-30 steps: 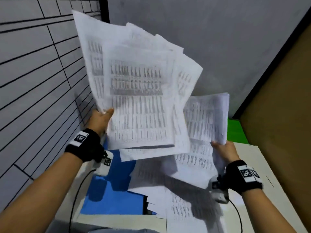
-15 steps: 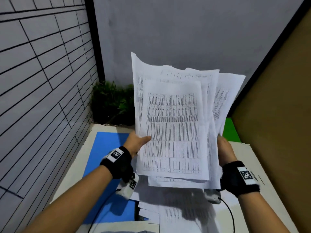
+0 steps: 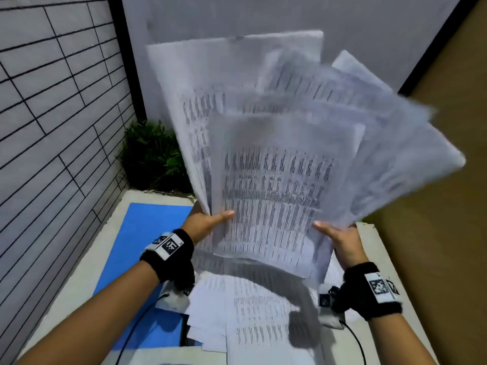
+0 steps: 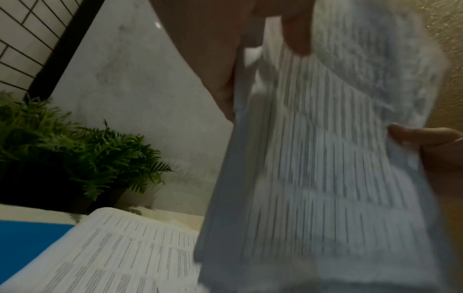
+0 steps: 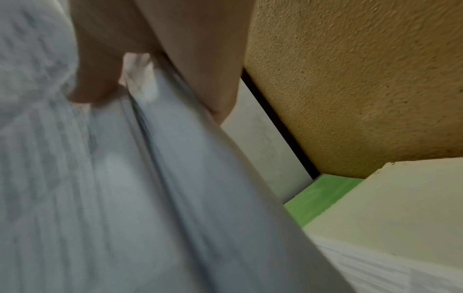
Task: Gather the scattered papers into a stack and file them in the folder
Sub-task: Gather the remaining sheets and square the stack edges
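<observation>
Two walls behind the desk (image 3: 110, 248): tiled wall (image 3: 52, 101) along its left edge, plain grey wall (image 3: 237, 17) at the far edge, with a brown textured panel (image 3: 448, 180) along the right edge. White desk, largely covered. Blue folder (image 3: 147, 233) flat near the left edge, reaching toward the far left corner. Loose printed sheets (image 3: 253, 312) flat at the near middle, overlapping the folder's right side. Fanned bundle of papers (image 3: 276, 180) upright above the desk's middle, top edges spread toward the right and blurred. Green plant (image 3: 150, 156) at the far left corner. Green strip (image 5: 323, 194) past the far right corner. Left hand (image 3: 205, 223) pinching the bundle's lower left edge, thumb (image 3: 224, 216) on the front sheet, fingers hidden behind. Right hand (image 3: 340, 238) pinching the lower right edge, thumb in front likewise.
</observation>
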Demonstrator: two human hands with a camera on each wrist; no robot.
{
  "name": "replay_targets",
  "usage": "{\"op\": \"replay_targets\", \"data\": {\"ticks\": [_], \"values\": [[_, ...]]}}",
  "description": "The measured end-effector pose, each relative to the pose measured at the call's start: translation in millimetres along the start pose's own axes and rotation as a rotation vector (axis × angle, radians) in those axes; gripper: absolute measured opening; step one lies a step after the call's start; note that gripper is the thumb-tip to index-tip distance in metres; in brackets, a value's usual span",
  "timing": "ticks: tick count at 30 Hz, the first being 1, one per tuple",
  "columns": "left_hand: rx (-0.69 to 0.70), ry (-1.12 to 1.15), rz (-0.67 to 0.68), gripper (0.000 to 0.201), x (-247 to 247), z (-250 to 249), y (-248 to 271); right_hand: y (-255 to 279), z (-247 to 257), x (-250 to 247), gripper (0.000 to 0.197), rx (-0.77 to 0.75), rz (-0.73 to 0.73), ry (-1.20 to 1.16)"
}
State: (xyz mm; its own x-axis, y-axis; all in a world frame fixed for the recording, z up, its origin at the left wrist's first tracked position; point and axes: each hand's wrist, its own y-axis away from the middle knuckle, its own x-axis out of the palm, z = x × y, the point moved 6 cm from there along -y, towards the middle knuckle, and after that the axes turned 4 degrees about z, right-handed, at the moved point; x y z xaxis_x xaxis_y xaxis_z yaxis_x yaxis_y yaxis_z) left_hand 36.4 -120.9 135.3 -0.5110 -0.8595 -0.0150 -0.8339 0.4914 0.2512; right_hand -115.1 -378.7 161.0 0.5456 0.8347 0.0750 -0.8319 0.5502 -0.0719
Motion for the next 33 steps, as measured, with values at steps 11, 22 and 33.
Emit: {"op": "replay_targets", "data": {"ticks": [11, 22, 33], "values": [[0.08, 0.082, 0.042, 0.048, 42, -17, 16, 1, -9, -13, 0.03, -0.006, 0.036, -0.028], [0.286, 0.058, 0.072, 0.071, 54, -28, 18, -4, 4, -35, 0.066, -0.004, 0.061, -0.112], [0.398, 0.036, 0.107, 0.076, 74, -45, 39, 6, 36, -49, 0.042, -0.116, 0.119, -0.139]]}}
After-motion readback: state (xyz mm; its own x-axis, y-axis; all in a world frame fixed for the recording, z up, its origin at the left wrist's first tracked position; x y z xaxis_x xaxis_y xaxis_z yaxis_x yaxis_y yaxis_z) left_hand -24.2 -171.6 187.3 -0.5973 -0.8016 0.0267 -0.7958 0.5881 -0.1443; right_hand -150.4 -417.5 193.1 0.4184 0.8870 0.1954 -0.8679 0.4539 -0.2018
